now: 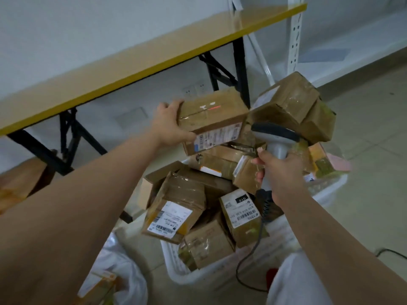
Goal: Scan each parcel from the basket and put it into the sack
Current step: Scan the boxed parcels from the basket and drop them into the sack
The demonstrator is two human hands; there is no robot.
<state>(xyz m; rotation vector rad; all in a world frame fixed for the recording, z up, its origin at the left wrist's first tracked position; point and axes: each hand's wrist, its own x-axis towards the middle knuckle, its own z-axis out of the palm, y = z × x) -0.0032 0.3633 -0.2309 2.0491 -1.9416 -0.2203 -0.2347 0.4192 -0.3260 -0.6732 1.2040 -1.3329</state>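
Table: yellow-edged top on black folding legs, above and behind the left hand, against the wall.
Sockets: white pair on the wall, just above the left hand, under the table.
Rack: white perforated upright with pale shelves, above and right of the right hand.
Box: brown, on the floor under the table, far left of the left forearm.
Floor: pale tiles, right of the right hand.

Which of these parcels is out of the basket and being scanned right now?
The brown box that the left hand holds up above the heap; red scanner light falls on its top. The others lie in the basket.
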